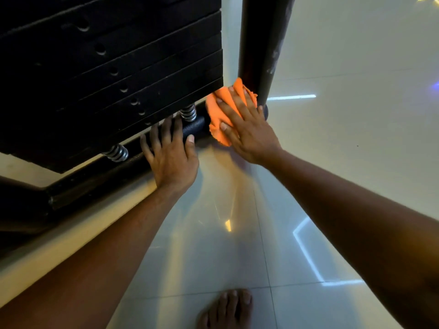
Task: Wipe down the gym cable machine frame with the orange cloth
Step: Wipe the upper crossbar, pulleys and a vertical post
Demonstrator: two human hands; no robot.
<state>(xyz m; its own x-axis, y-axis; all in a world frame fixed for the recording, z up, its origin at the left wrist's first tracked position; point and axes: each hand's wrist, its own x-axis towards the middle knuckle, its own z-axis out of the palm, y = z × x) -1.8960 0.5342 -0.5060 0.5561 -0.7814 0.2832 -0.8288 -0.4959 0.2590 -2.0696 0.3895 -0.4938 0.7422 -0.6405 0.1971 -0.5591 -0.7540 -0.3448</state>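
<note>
The right hand (247,129) presses the orange cloth (219,110) with flat, straight fingers against the base bar (193,128) beside the upright post (261,48) of the frame. The left hand (172,157) rests open on that bar, below the weight stack (107,67). No legible writing is visible.

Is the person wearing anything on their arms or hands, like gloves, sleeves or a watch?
No. Both forearms are bare as far up as the picture shows, with no sleeve in view. The left hand and right hand have no gloves, and no rings, watch or bracelet show on the fingers or wrists. The nails are short and unpainted. One bare foot shows on the floor.
</note>
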